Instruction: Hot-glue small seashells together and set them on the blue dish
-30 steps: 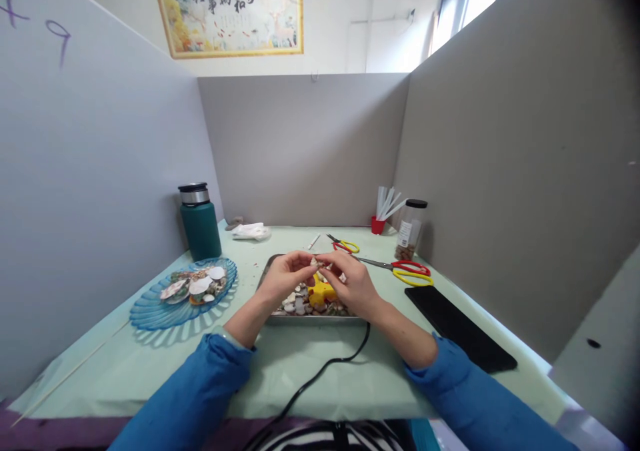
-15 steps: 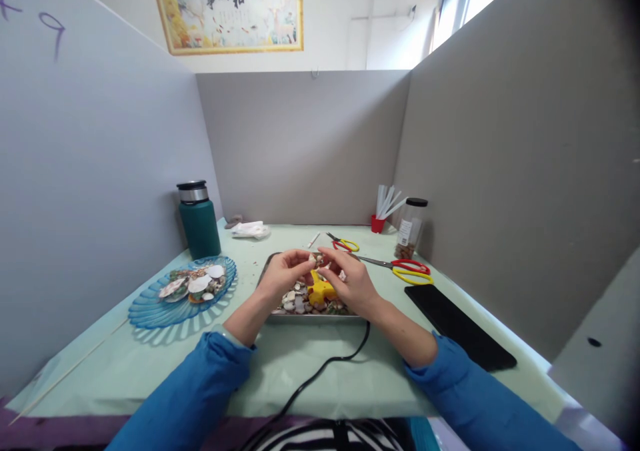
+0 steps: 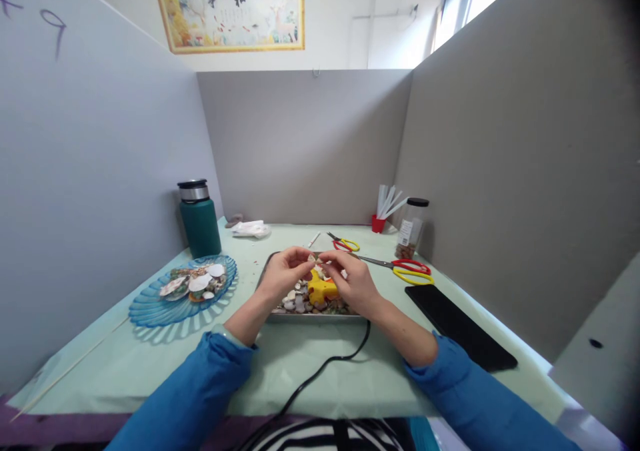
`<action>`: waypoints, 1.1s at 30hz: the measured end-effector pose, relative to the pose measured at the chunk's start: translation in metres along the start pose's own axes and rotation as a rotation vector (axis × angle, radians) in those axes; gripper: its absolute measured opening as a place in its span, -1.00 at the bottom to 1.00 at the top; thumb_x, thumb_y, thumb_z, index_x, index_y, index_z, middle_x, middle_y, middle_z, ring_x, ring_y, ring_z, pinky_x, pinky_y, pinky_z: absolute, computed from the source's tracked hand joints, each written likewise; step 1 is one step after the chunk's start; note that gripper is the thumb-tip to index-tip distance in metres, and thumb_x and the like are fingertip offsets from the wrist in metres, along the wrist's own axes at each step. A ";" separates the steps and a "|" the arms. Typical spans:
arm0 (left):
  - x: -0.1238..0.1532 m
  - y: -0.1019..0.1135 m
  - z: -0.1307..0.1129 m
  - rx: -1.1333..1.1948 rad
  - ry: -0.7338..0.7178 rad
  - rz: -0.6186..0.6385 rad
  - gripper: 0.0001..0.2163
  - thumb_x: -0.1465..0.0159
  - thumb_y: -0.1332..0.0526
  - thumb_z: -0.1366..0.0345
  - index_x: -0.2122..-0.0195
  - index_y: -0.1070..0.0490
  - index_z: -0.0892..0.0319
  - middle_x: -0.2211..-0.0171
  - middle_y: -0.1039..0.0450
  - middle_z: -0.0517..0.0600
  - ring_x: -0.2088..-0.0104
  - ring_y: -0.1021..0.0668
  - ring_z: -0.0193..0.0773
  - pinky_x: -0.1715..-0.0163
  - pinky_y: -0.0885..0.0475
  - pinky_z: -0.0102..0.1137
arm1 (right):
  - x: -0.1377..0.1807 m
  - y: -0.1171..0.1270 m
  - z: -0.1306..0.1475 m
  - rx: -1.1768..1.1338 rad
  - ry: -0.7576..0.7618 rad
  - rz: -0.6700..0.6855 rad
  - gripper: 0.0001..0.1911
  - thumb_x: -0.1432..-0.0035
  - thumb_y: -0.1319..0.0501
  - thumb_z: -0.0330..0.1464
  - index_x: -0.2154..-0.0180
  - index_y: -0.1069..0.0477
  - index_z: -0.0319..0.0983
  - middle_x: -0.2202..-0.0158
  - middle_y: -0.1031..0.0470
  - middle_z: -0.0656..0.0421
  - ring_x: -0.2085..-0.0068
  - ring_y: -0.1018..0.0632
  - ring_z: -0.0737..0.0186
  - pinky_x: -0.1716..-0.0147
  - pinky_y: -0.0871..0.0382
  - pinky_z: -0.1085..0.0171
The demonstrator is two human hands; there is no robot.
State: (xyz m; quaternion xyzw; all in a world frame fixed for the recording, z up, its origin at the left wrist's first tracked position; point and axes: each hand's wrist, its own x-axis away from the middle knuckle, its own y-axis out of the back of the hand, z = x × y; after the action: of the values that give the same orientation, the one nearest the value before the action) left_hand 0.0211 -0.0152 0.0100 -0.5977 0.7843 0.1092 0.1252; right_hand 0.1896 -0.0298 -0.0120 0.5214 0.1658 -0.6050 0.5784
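My left hand point(image 3: 287, 271) is closed in a pinch above a metal tray point(image 3: 310, 316), with a small pale shell point(image 3: 311, 258) at its fingertips. Right beside it, my right hand point(image 3: 354, 279) has its thumb and forefinger drawn together close to that shell; what they hold, if anything, is too small to make out. Below both hands a yellow glue gun point(image 3: 320, 290) lies in the tray on several shells and stones point(image 3: 295, 300). The hands partly cover the tray's sides.
To the left are a blue plate point(image 3: 145, 308) of shells and a green bottle point(image 3: 200, 228). Two pairs of scissors point(image 3: 413, 272) point(image 3: 345, 244), a jar point(image 3: 411, 231), a red cup point(image 3: 379, 224) of white sticks and a black slab point(image 3: 457, 328) lie rightward. A black cord point(image 3: 320, 370) crosses the front.
The right thumb and forefinger have come closer together and nearer the left fingertips. More of the yellow glue gun shows. The forearms have hardly moved.
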 end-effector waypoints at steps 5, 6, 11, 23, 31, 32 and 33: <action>-0.002 0.001 0.006 0.015 -0.062 -0.001 -0.72 0.02 -0.35 0.26 0.32 -0.38 0.25 0.50 -0.44 -0.08 0.48 -0.51 -0.34 0.41 -0.43 -0.42 | -0.001 0.000 0.002 0.020 -0.002 0.004 -0.86 -0.17 -0.11 -0.43 0.21 -0.38 -0.21 0.30 -0.47 0.13 0.35 -0.46 0.28 0.33 -0.35 0.29; -0.003 0.001 0.007 0.017 -0.074 0.003 -0.73 0.02 -0.35 0.27 0.32 -0.38 0.25 0.49 -0.44 -0.08 0.47 -0.51 -0.34 0.40 -0.43 -0.42 | -0.001 0.000 0.003 0.026 0.011 0.006 -0.87 -0.18 -0.11 -0.43 0.22 -0.38 -0.21 0.30 -0.47 0.13 0.34 -0.46 0.27 0.32 -0.34 0.29; -0.003 0.001 0.008 0.048 -0.083 0.009 -0.74 0.02 -0.36 0.29 0.32 -0.40 0.25 0.47 -0.45 -0.07 0.43 -0.51 -0.34 0.39 -0.42 -0.44 | -0.002 0.001 0.007 0.019 0.030 0.025 -0.87 -0.19 -0.12 -0.40 0.20 -0.38 -0.22 0.27 -0.45 0.12 0.35 -0.45 0.29 0.32 -0.35 0.30; 0.002 0.002 0.003 0.233 0.043 0.038 -0.71 0.04 -0.38 0.30 0.29 -0.41 0.26 0.43 -0.53 -0.02 0.40 -0.57 -0.30 0.28 -0.43 -0.39 | 0.000 -0.001 0.000 0.040 0.024 -0.009 -0.81 -0.18 -0.13 -0.42 0.13 -0.37 -0.19 0.21 -0.48 0.11 0.28 -0.50 0.25 0.25 -0.40 0.26; 0.001 0.002 0.002 0.151 0.070 0.018 -0.72 0.04 -0.38 0.28 0.32 -0.44 0.26 0.45 -0.53 0.00 0.40 -0.57 -0.27 0.32 -0.43 -0.40 | 0.000 -0.001 -0.003 0.053 0.059 -0.028 -0.74 -0.19 -0.09 -0.47 0.09 -0.38 -0.16 0.18 -0.50 0.11 0.16 -0.50 0.21 0.18 -0.41 0.21; 0.001 0.001 0.002 0.123 0.066 0.011 -0.72 0.05 -0.38 0.28 0.32 -0.45 0.27 0.45 -0.53 0.00 0.41 -0.56 -0.28 0.33 -0.43 -0.40 | 0.000 -0.001 -0.003 0.058 0.062 -0.032 -0.74 -0.19 -0.09 -0.47 0.08 -0.38 -0.17 0.18 -0.50 0.11 0.16 -0.50 0.21 0.18 -0.41 0.21; 0.002 0.001 0.001 0.100 0.060 0.007 -0.72 0.05 -0.38 0.27 0.31 -0.46 0.27 0.44 -0.53 0.00 0.42 -0.56 -0.28 0.34 -0.43 -0.40 | -0.001 -0.001 -0.002 0.062 0.063 -0.035 -0.74 -0.19 -0.09 -0.46 0.08 -0.38 -0.17 0.18 -0.50 0.11 0.16 -0.50 0.21 0.18 -0.41 0.21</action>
State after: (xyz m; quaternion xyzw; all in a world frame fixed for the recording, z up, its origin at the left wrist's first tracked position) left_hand 0.0203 -0.0161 0.0085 -0.5908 0.7944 0.0523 0.1311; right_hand 0.1898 -0.0274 -0.0128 0.5548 0.1741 -0.6031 0.5460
